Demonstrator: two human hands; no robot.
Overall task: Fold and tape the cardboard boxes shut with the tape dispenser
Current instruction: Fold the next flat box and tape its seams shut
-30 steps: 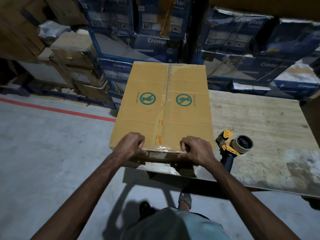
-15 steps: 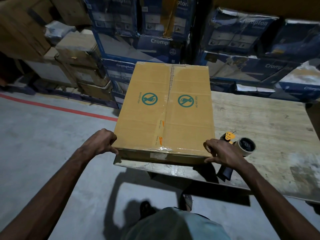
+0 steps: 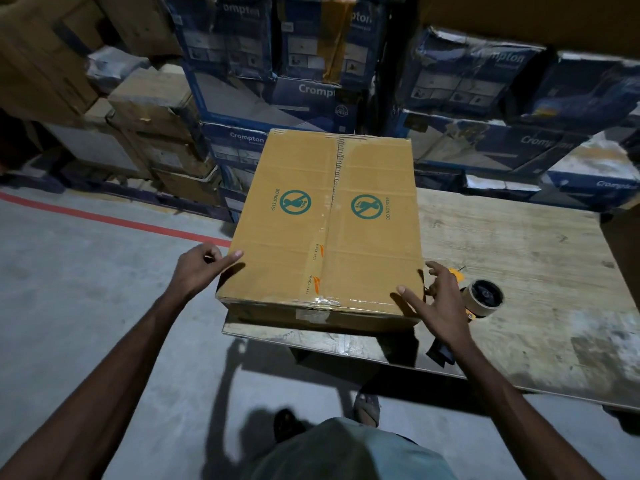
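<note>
Centre frame, the taped cardboard box sits flat on the left end of the wooden table, clear tape running down its middle seam. Left hand at the box's near-left corner, thumb laid against the edge, fingers loosely curled, gripping nothing. Right hand at the near-right corner, fingers spread wide, thumb on the top face. Just behind it, the tape dispenser lies on the table. Blue Crompton cartons are stacked across the top.
</note>
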